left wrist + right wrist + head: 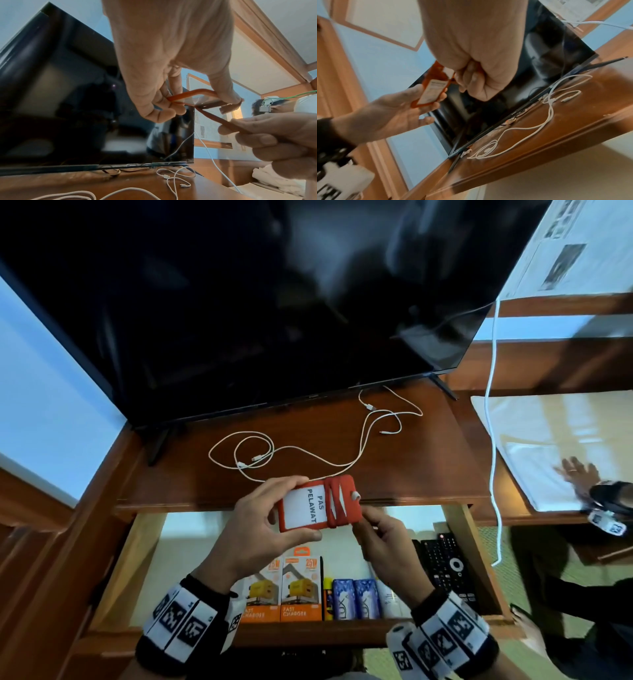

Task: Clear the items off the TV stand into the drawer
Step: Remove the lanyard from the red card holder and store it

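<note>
Both hands [260, 525] [387, 546] round the orange badge holder [318, 503] (above open drawer [147, 563]).

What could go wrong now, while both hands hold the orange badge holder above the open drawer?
The strap that the right hand pinches could uncoil as the badge holder goes down, and catch on the drawer's edge. The white cables lie in loose loops on the TV stand; lifted in haste, they may tangle or snag on the TV's foot.
</note>
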